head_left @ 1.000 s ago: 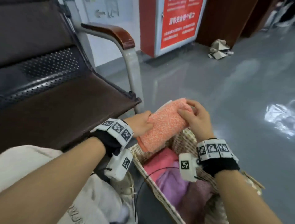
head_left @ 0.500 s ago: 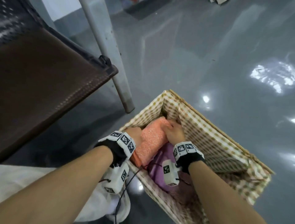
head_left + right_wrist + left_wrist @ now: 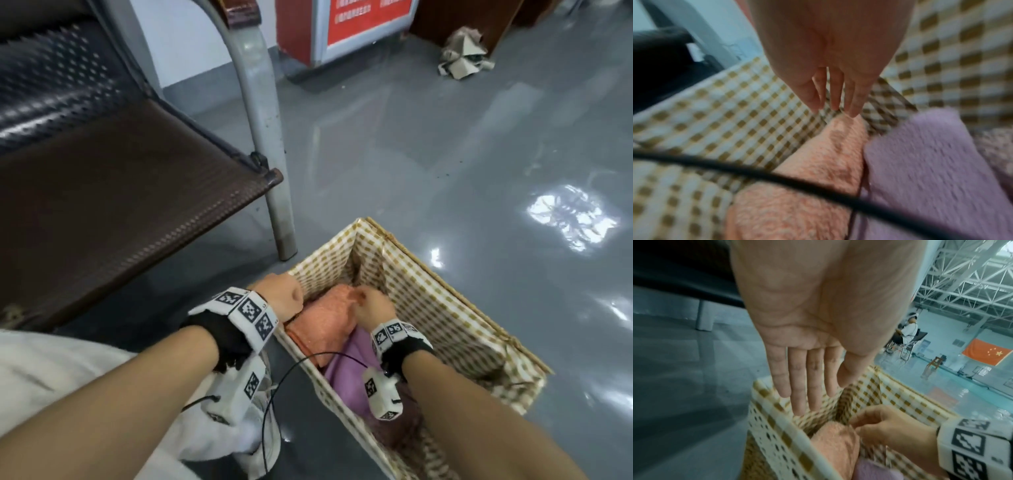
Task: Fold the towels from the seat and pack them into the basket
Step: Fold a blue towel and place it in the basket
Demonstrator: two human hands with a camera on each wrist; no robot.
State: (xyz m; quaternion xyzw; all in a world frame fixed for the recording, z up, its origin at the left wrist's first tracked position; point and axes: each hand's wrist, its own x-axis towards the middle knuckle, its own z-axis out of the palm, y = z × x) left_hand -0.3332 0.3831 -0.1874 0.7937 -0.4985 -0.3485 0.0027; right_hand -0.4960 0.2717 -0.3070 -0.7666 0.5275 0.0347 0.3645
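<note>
A folded orange towel (image 3: 322, 323) lies in the checked-lined basket (image 3: 442, 310), against its near left wall, beside a purple towel (image 3: 346, 366). My left hand (image 3: 822, 397) hovers over the basket's left rim (image 3: 777, 420) with straight fingers and holds nothing. My right hand (image 3: 834, 110) reaches down inside the basket. Its straight fingertips touch the far end of the orange towel (image 3: 809, 177), next to the purple towel (image 3: 931, 170). In the head view the left hand (image 3: 284, 298) hides its own fingers.
The brown perforated seat (image 3: 120, 205) and its grey metal leg (image 3: 274, 164) stand left of the basket. A black cable (image 3: 308, 361) loops over the basket's near edge. Crumpled paper (image 3: 462, 54) and a red sign cabinet (image 3: 342, 31) lie across the glossy grey floor.
Both hands lowered the orange towel from above the basket into it. The left hand has since let go and lifted to the rim. The right hand's fingers have straightened at the towel's end.
</note>
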